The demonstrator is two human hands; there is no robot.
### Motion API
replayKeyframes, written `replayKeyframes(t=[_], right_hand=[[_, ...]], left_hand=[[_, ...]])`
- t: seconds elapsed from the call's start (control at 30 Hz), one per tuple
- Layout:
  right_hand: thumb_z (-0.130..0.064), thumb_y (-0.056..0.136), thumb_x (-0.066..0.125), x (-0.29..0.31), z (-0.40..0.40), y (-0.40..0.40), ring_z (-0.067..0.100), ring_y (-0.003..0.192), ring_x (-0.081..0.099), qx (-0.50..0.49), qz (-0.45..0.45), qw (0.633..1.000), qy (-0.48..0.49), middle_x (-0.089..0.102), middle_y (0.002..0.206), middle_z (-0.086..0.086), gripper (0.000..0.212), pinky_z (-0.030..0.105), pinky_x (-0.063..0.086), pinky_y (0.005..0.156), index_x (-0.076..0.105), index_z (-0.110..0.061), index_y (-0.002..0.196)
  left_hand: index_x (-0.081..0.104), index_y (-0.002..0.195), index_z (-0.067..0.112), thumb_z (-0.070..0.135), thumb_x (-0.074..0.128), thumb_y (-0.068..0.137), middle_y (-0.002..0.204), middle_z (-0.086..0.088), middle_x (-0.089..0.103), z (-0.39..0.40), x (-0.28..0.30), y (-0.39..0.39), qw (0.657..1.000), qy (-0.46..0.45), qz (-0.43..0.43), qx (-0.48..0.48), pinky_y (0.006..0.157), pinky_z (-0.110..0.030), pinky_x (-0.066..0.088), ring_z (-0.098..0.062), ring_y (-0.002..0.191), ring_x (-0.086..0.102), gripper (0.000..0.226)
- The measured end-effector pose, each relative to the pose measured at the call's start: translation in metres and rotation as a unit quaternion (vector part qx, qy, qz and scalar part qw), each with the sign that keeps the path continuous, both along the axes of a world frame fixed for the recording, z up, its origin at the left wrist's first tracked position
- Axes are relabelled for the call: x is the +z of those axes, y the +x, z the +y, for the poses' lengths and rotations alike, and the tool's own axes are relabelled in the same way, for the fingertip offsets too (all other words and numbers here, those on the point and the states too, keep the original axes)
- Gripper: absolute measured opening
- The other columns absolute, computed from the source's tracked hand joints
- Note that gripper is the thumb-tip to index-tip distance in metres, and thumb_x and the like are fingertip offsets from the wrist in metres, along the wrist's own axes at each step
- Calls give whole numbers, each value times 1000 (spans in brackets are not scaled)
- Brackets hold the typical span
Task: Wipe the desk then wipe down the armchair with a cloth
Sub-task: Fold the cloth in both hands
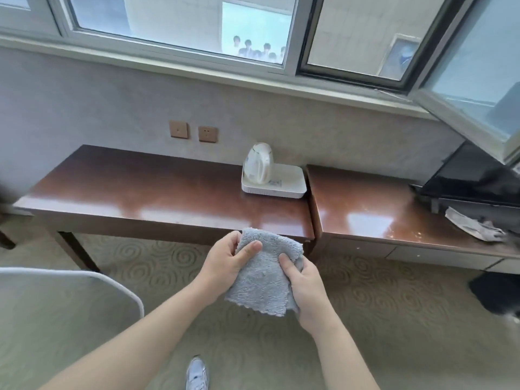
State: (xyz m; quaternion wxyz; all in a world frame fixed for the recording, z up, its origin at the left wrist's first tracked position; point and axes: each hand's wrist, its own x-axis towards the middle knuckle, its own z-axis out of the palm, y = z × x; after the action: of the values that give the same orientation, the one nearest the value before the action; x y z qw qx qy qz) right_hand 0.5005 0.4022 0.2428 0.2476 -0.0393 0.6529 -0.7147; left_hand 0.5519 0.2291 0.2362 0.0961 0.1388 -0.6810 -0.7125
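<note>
Cloth (263, 273): grey, fluffy microfibre pile, matt, scalloped stitched edge. Desk (157, 190): dark red-brown wood, polished, glossy with window glare. Kettle (258, 163) and tray (277, 182): white smooth plastic, slight sheen. Carpet (380, 311): beige woven pile, swirl pattern, matt. Wall (84, 108): pale textured wallpaper. Window frame (180, 45): smooth painted metal.

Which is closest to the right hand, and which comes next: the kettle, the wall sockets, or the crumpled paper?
From the right hand:
1. Kettle, on its white tray on the desk, straight ahead.
2. Crumpled paper, far right on the other desk.
3. Wall sockets, up on the wall, left of the kettle.
</note>
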Motion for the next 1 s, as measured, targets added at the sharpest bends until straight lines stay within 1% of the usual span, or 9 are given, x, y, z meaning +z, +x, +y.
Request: replayKeyframes(t=[0.1,0.2,0.3,0.37,0.43,0.6,0.77,0.9,1.0], right_hand=[[-30,96,60,3,-7,-35,36,101,71,-18,-21,1000,-9,73,110,21,31,47,59,85,67,-6,114],[-46,90,64,8,-23,-79,38,88,70,-51,3,998,36,70,100,30,54,57,58,79,63,4,110],[-55,91,61,7,-45,-121,34,79,57,-97,29,992,80,58,97,45,75,55,48,71,47,16,108],[-53,94,58,5,-56,-148,35,74,61,-124,21,988,93,63,90,37,67,56,51,67,53,13,106],[-49,97,55,5,-63,-175,38,79,71,-129,-7,986,103,72,90,24,54,53,57,70,64,4,102],[-26,96,63,1,-71,-234,25,99,72,-91,-14,989,116,74,107,9,22,47,57,89,64,-11,111],[2,92,63,-21,-76,-290,24,109,68,-32,-8,996,80,70,120,9,44,42,57,89,52,-21,128],[10,90,53,-45,-82,-353,20,102,71,13,-1,989,145,74,111,3,52,37,60,78,56,-26,128],[7,87,53,-68,-80,-413,18,100,70,35,1,977,212,72,110,-1,54,48,58,89,56,-25,130]], left_hand=[[59,77,29,72,79,62,74,2,70,-9,-5,-43,1000,23,-4,-14,65,-38,54,-19,68,67,50],[57,110,29,67,76,70,94,-3,78,-26,-12,-88,997,40,-19,-58,84,-46,58,-23,86,75,59],[32,143,44,44,73,86,99,-3,77,-50,-21,-128,990,46,-12,-134,87,-35,55,-20,96,73,70],[27,144,54,33,77,88,108,-7,74,-66,-24,-153,977,37,-11,-210,90,-36,56,-23,103,71,78],[43,138,50,29,77,87,118,-2,71,-77,-22,-177,966,-28,-17,-256,95,-37,55,-19,109,68,65],[61,114,47,26,75,85,108,18,67,-93,-22,-241,973,-157,-32,-168,87,-31,52,-5,95,64,38],[62,108,41,17,76,86,93,33,65,-101,-31,-310,969,-202,-33,-140,75,-12,42,12,82,58,36],[57,123,40,15,69,89,121,32,57,-107,-53,-365,953,-238,-68,-174,84,-1,36,23,98,51,44],[51,134,34,11,66,90,136,24,51,-105,-77,-411,929,-282,-111,-213,102,-2,26,10,127,44,52]])
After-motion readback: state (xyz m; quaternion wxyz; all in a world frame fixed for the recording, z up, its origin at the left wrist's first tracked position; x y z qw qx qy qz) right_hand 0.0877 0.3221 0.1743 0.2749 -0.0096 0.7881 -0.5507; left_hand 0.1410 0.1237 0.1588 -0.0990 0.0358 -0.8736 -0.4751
